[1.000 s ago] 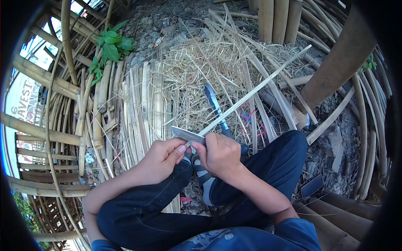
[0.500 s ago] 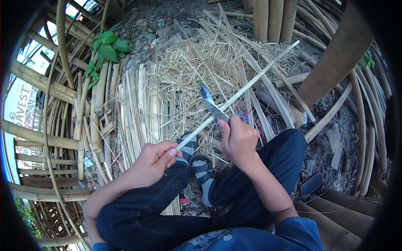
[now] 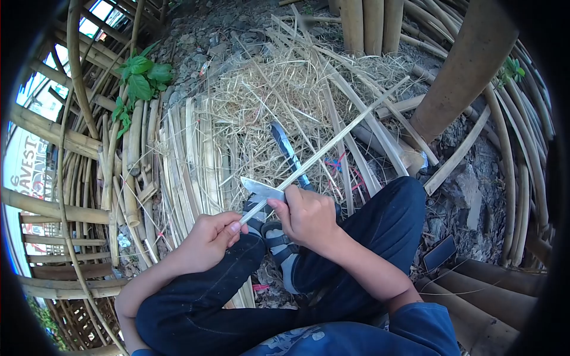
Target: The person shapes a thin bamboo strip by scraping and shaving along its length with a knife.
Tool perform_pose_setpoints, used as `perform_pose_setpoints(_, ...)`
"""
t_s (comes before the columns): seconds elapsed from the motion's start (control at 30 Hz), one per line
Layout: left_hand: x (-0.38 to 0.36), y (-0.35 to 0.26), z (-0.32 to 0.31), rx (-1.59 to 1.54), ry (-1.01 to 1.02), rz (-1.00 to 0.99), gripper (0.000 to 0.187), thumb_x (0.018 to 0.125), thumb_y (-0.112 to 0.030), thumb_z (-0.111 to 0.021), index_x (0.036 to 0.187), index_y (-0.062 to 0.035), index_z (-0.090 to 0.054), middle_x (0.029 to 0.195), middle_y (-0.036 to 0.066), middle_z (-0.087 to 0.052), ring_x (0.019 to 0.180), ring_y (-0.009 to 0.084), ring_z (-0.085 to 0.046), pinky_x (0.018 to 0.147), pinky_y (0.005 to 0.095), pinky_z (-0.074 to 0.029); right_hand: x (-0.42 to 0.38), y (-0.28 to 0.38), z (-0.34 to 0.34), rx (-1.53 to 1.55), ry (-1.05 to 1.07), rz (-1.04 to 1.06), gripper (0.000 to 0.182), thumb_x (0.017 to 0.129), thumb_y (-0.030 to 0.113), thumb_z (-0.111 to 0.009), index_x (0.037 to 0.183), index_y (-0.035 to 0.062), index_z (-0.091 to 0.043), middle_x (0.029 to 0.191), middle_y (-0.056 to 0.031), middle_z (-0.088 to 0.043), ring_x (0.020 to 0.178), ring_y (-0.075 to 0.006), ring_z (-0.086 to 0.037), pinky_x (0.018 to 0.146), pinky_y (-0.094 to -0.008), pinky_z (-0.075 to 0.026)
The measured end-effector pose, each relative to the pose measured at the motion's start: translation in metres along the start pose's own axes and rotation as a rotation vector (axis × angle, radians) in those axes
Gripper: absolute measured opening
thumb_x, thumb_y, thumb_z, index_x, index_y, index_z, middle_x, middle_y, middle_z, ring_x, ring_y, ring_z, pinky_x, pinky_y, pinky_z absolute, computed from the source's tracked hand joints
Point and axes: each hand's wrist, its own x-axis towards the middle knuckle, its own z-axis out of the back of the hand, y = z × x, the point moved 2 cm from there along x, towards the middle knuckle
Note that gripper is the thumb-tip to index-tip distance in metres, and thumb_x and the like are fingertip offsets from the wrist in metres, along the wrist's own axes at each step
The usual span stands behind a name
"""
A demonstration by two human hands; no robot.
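Observation:
My left hand (image 3: 211,240) is closed around the lower end of a long, thin bamboo strip (image 3: 350,126), which slants up to the right. My right hand (image 3: 310,216) grips a knife (image 3: 261,188), its handle hidden in my fingers. The blade lies across the strip and points left, a short way above my left hand. Beyond the strip, a second, longer blade (image 3: 285,148) rests on the straw-like shavings (image 3: 255,101); its near end is partly covered by the strip and my right hand.
Split bamboo slats (image 3: 193,142) lie to the left of the shavings. A thick bamboo post (image 3: 466,71) stands at the right. Near my right knee is a dark phone-like object (image 3: 440,254). A bamboo lattice (image 3: 59,204) and a leafy plant (image 3: 141,77) are at the left.
My right hand and the knife have slid down and left along the strip, closer to my left hand. The long blade on the shavings shows more clearly. My left hand keeps its hold.

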Motion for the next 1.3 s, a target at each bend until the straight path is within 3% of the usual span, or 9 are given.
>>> perform_pose_setpoints(0.3, -0.002, 0.000, 0.002, -0.004, -0.004, -0.044, 0.024, 0.101, -0.016, -0.042, 0.097, 0.0015, -0.058, 0.063, -0.003, -0.041, 0.057, 0.0050, -0.036, 0.053, 0.0209, -0.033, 0.014, -0.044, 0.020, -0.122, -0.036, -0.129, 0.035, 0.095, 0.030, -0.054, 0.070, 0.0046, -0.050, 0.050, -0.0131, -0.054, 0.041, -0.0314, -0.055, 0.038, -0.0414, -0.041)
perform_pose_setpoints(0.4, -0.003, -0.004, 0.004, -0.038, -0.007, 0.001, 0.022, 0.100, -0.008, -0.042, 0.093, 0.0034, -0.059, 0.066, -0.001, -0.048, 0.061, 0.0059, -0.041, 0.057, 0.0218, -0.037, 0.016, -0.051, 0.023, -0.150, -0.028, -0.171, 0.035, 0.096, 0.028, -0.052, 0.071, 0.0041, -0.049, 0.050, -0.0147, -0.052, 0.044, -0.0347, -0.054, 0.041, -0.0421, -0.040)
perform_pose_setpoints(0.67, -0.007, 0.001, 0.005, -0.083, 0.008, 0.014, 0.022, 0.100, -0.009, -0.043, 0.092, 0.0032, -0.060, 0.065, -0.001, -0.047, 0.060, 0.0059, -0.041, 0.056, 0.0217, -0.037, 0.020, -0.083, 0.031, -0.183, -0.100, -0.237, 0.041, 0.096, 0.032, -0.050, 0.068, 0.0028, -0.051, 0.050, -0.0176, -0.054, 0.045, -0.0379, -0.056, 0.043, -0.0459, -0.042)
perform_pose_setpoints(0.77, -0.009, 0.001, 0.006, -0.085, 0.017, 0.021, 0.022, 0.100, -0.009, -0.043, 0.093, 0.0031, -0.060, 0.066, -0.001, -0.048, 0.060, 0.0058, -0.041, 0.056, 0.0214, -0.037, 0.023, -0.096, 0.037, -0.193, -0.096, -0.331, 0.044, 0.097, 0.035, -0.047, 0.070, 0.0014, -0.053, 0.053, -0.0195, -0.057, 0.050, -0.0398, -0.058, 0.048, -0.0479, -0.045)
perform_pose_setpoints(0.87, -0.012, 0.004, 0.010, -0.089, 0.029, 0.034, 0.022, 0.100, -0.010, -0.043, 0.093, 0.0029, -0.060, 0.066, -0.001, -0.048, 0.060, 0.0056, -0.041, 0.056, 0.0210, -0.037, 0.025, -0.131, 0.052, -0.240, -0.143, -0.590, 0.049, 0.100, 0.038, -0.040, 0.078, -0.0007, -0.060, 0.056, -0.0219, -0.055, 0.059, -0.0433, -0.058, 0.057, -0.0487, -0.043)
perform_pose_setpoints(0.97, -0.012, 0.006, 0.010, -0.120, 0.031, 0.063, 0.022, 0.100, -0.010, -0.043, 0.094, 0.0025, -0.060, 0.066, -0.001, -0.048, 0.060, 0.0053, -0.041, 0.056, 0.0206, -0.036, 0.026, -0.141, 0.059, -0.215, -0.226, -0.540, 0.050, 0.100, 0.039, -0.038, 0.076, -0.0010, -0.058, 0.056, -0.0217, -0.054, 0.060, -0.0431, -0.058, 0.058, -0.0481, -0.043)
perform_pose_setpoints(1.03, -0.011, 0.008, 0.010, -0.135, 0.026, 0.081, 0.022, 0.101, -0.011, -0.043, 0.094, 0.0022, -0.060, 0.067, -0.001, -0.047, 0.060, 0.0051, -0.040, 0.055, 0.0205, -0.036, 0.027, -0.121, 0.053, -0.104, -0.104, -0.536, 0.048, 0.099, 0.038, -0.042, 0.072, 0.0005, -0.057, 0.058, -0.0224, -0.058, 0.057, -0.0435, -0.059, 0.056, -0.0511, -0.046)
perform_pose_setpoints(1.2, -0.011, 0.008, 0.010, -0.168, 0.060, 0.085, 0.024, 0.102, -0.014, -0.041, 0.094, 0.0013, -0.059, 0.069, -0.002, -0.046, 0.059, 0.0046, -0.038, 0.054, 0.0201, -0.034, 0.013, -0.061, 0.026, -0.040, -0.015, -0.163, 0.045, 0.097, 0.034, -0.048, 0.066, 0.0020, -0.052, 0.053, -0.0193, -0.055, 0.049, -0.0402, -0.056, 0.046, -0.0474, -0.043)
perform_pose_setpoints(1.3, -0.015, 0.009, 0.013, -0.189, 0.077, 0.135, 0.024, 0.102, -0.014, -0.041, 0.094, 0.0013, -0.058, 0.069, -0.002, -0.047, 0.059, 0.0045, -0.038, 0.053, 0.0202, -0.034, 0.017, -0.071, 0.033, -0.081, -0.018, -0.200, 0.044, 0.097, 0.034, -0.048, 0.067, 0.0025, -0.053, 0.051, -0.0181, -0.054, 0.047, -0.0391, -0.056, 0.044, -0.0465, -0.042)
